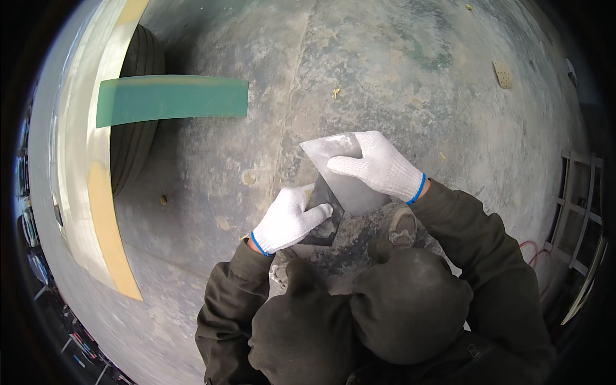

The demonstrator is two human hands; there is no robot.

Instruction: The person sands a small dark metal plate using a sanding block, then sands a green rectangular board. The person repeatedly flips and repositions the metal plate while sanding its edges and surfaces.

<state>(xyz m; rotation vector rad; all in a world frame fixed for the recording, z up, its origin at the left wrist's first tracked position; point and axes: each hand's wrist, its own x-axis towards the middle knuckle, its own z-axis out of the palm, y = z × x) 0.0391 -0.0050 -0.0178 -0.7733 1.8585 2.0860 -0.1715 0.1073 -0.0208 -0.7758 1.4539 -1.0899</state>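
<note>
My left hand (290,219), in a white knit glove with a blue cuff edge, grips a dark grey sheet (323,231) that looks like sandpaper. Its thumb lies on top of the sheet. Similarly gloved, my right hand (378,166) pinches a lighter grey, thin sheet (353,190) between thumb and fingers. The lighter sheet's lower left edge meets or overlaps the dark one; whether they are a single piece I cannot tell. Both sheets are above the concrete floor, in front of my bent knees (409,308).
To the left stands a vehicle body panel (101,202) with yellowish patches, a tyre (139,154) behind its edge. A green strip (178,98) juts from the panel over the floor. A perforated sanding disc (503,74) lies far right, beyond a metal frame (575,207) and red hose (529,248).
</note>
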